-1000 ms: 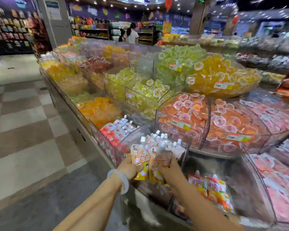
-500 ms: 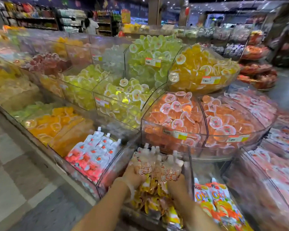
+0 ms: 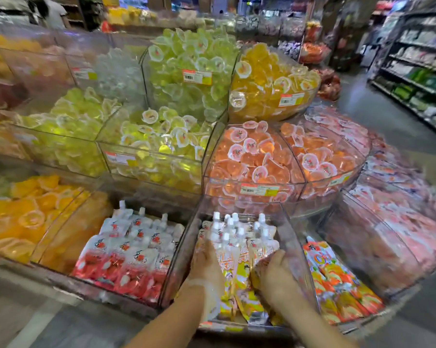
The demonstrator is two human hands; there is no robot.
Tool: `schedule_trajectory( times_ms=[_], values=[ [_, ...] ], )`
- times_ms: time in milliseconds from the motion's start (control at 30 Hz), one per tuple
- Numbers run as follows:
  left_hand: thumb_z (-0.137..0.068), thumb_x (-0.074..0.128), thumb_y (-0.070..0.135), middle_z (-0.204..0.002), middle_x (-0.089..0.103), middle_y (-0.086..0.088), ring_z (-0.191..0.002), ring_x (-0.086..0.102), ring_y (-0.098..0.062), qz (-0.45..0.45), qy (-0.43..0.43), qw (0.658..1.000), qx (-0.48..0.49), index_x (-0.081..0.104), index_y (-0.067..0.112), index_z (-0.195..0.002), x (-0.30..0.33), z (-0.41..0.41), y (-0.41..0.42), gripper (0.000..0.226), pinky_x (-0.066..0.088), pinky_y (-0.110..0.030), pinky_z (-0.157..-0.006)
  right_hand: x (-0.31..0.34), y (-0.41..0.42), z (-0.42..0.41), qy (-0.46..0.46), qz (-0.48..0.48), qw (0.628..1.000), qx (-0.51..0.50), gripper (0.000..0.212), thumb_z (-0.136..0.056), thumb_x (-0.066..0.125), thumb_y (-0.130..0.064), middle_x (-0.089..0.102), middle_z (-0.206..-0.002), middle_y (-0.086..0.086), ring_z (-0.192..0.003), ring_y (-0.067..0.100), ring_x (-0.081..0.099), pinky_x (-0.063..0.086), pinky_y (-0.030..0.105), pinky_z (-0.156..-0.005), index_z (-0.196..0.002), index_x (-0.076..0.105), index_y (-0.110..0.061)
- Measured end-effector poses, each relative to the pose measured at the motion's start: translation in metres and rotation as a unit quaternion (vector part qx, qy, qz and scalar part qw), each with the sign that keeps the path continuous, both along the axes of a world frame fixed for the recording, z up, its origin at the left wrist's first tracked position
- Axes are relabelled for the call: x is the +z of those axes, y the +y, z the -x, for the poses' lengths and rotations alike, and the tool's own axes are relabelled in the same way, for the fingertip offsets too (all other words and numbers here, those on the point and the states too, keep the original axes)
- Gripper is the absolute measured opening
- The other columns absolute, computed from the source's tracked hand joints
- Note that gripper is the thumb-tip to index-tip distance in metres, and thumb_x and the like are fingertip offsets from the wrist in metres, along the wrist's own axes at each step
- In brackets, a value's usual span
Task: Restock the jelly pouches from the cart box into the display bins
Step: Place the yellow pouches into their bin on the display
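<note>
Both hands reach into a clear acrylic display bin (image 3: 291,237) at the front of the stand. The left hand (image 3: 208,264) presses its fingers against the left side of a bunch of yellow-and-white spouted jelly pouches (image 3: 237,249); the right hand (image 3: 277,272) cups the right side, fingers curled around the pouches. Together the two hands grip the bunch between them, upright inside the bin, with the white screw caps standing above the fingertips. Motion blur hides exactly which fingers touch which pouch.

The pouches are glossy foil, white at the top with orange lettering and yellow at the bottom. More of them lie beneath the hands in the same bin.

A neighbouring bin to the left holds red-and-white strawberry pouches (image 3: 126,257), and one to the right holds orange-and-yellow pouches (image 3: 337,280). Higher tiers hold green jelly cups (image 3: 186,69), yellow-orange jelly cups (image 3: 269,79) and peach-coloured jelly cups (image 3: 252,151), with price labels (image 3: 197,77) on the bin fronts. Stocked store shelves (image 3: 418,61) line an aisle at the right.
</note>
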State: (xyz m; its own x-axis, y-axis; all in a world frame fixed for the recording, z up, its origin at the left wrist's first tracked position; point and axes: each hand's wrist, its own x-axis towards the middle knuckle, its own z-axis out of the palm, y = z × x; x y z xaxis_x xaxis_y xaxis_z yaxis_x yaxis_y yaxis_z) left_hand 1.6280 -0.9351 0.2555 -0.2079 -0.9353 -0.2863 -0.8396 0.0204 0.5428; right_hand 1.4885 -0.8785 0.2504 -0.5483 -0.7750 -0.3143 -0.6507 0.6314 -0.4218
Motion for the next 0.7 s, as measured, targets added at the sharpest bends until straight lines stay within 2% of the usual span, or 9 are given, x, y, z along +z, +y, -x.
schedule_trajectory(
  times_ms=[33,100,200,300,400,500,600,700],
  values=[
    [-0.096,0.047,0.012,-0.159,0.002,-0.011,-0.147,0.014,-0.025,0.005,-0.023,0.999,-0.026,-0.006,0.016,-0.152,-0.002,0.0,0.003,0.077,0.02,-0.032,-0.117,0.002,0.003,-0.003,0.027,-0.006,1.0,0.016,0.072,-0.095,0.036,-0.026,0.028,-0.147,0.02,-0.132,0.032,0.04,0.036,0.034,-0.104,-0.145,-0.005,0.006],
    [-0.094,0.05,0.018,-0.157,0.008,-0.014,-0.145,0.019,-0.028,-0.014,-0.02,0.998,-0.053,0.006,0.018,-0.152,-0.004,-0.003,0.004,0.072,0.023,-0.033,-0.117,0.003,0.008,-0.002,0.054,0.009,0.997,0.056,0.07,-0.095,0.042,-0.027,0.027,-0.146,0.016,-0.131,0.032,0.038,0.035,0.034,-0.105,-0.15,0.001,-0.013],
    [-0.082,0.068,0.031,-0.154,0.008,-0.012,-0.143,0.021,-0.027,-0.043,-0.026,0.993,-0.111,0.018,0.026,-0.147,-0.004,-0.008,-0.001,0.082,0.029,-0.033,-0.114,0.005,0.014,0.002,0.026,-0.05,0.99,0.129,0.08,-0.092,0.052,-0.036,0.017,-0.149,0.015,-0.138,0.033,0.029,0.031,0.033,-0.111,-0.151,-0.001,-0.028],
    [-0.083,0.066,0.039,-0.152,0.017,-0.011,-0.139,0.029,-0.026,-0.063,-0.02,0.992,-0.109,0.022,0.023,-0.146,-0.003,-0.008,-0.005,0.079,0.029,-0.03,-0.112,0.008,0.015,0.008,-0.001,-0.052,0.99,0.131,0.085,-0.087,0.06,-0.035,0.02,-0.149,0.013,-0.139,0.028,0.032,0.031,0.03,-0.112,-0.151,0.004,-0.029],
    [-0.079,0.074,0.032,-0.154,0.003,-0.013,-0.141,0.027,-0.023,-0.035,-0.016,0.993,-0.112,0.012,0.026,-0.15,-0.003,-0.008,-0.004,0.095,0.027,-0.026,-0.112,0.013,0.015,0.008,-0.002,-0.063,0.989,0.132,0.085,-0.087,0.06,-0.036,0.023,-0.147,0.013,-0.137,0.028,0.036,0.031,0.028,-0.111,-0.151,0.005,-0.029],
    [-0.085,0.069,0.024,-0.158,-0.011,-0.005,-0.147,0.014,-0.021,-0.05,0.015,0.991,-0.121,0.006,0.028,-0.152,-0.002,-0.008,-0.005,0.093,0.02,-0.027,-0.116,0.011,0.012,0.007,0.005,-0.065,0.99,0.128,0.086,-0.086,0.062,-0.038,0.02,-0.148,0.014,-0.138,0.029,0.033,0.03,0.03,-0.112,-0.151,0.008,-0.029],
    [-0.085,0.067,0.031,-0.158,-0.012,-0.013,-0.148,0.002,-0.029,-0.021,-0.048,0.987,-0.149,0.002,0.022,-0.152,0.009,-0.007,-0.003,0.094,0.018,-0.034,-0.117,0.009,0.012,0.003,0.032,-0.046,0.992,0.113,0.084,-0.083,0.065,-0.038,0.021,-0.148,0.011,-0.137,0.03,0.032,0.032,0.033,-0.112,-0.15,0.013,-0.029],
    [-0.083,0.068,0.031,-0.157,-0.006,-0.016,-0.146,-0.001,-0.033,0.027,-0.111,0.971,-0.208,0.007,0.019,-0.15,0.014,-0.005,0.001,0.091,0.018,-0.038,-0.117,0.006,0.017,-0.003,0.062,-0.022,0.991,0.117,0.08,-0.086,0.062,-0.035,0.014,-0.154,0.005,-0.141,0.027,0.025,0.031,0.033,-0.112,-0.149,0.014,-0.029]
  ],
)
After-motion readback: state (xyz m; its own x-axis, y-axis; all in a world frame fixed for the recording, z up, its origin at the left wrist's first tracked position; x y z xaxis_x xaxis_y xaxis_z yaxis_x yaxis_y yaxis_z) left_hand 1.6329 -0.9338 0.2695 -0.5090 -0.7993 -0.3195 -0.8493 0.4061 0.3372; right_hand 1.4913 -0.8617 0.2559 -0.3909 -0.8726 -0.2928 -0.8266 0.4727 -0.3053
